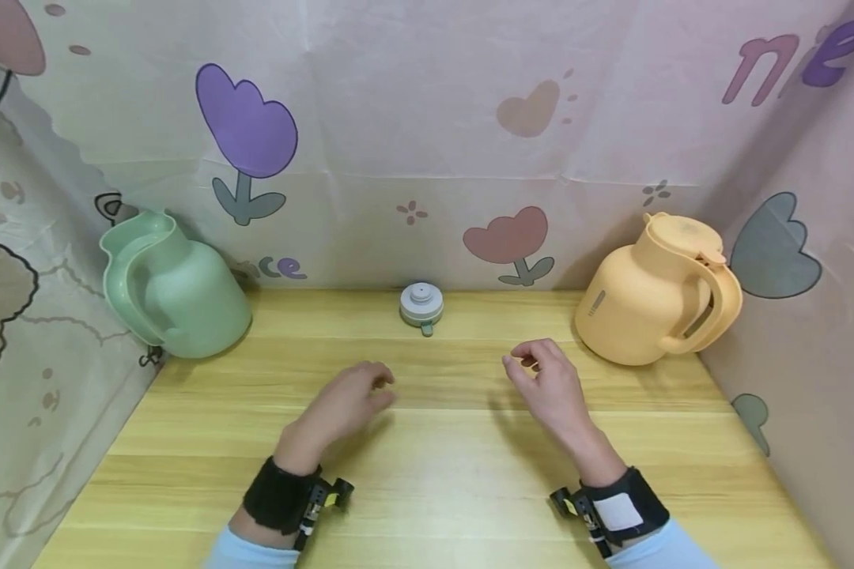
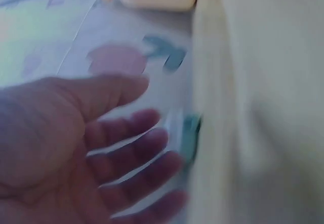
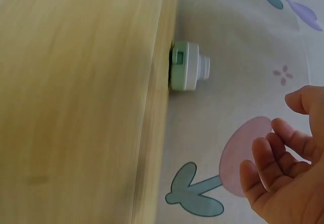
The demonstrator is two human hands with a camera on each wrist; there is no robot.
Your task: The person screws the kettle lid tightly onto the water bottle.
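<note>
Green thermos jug [image 1: 206, 300] stands upright at the far left of the wooden table [image 1: 427, 490], its mouth uncovered and its handle [image 1: 134, 300] turned outward toward the front left; set near the patterned cloth [image 1: 370, 95], it probably leaves the middle free for both hands. Next comes the left hand [image 1: 341, 401], above the table and holding nothing: the thumb is apart and the fingers are softly bent with slim gaps between them. Between the hands and farther back, near the cloth, sits the white-and-green stopper [image 1: 421, 303], its green part down, its narrower white part up and a green tab toward the person; perhaps it is inverted to keep the plug side off the wood. To its right, the right hand [image 1: 549, 387] is empty too, thumb apart, fingers curled loosely inward and close together. At the far right, the yellow thermos jug [image 1: 622, 308] stands upright with its lid [image 1: 683, 235] on, its handle facing outward, perhaps for easy reach from that side.
</note>
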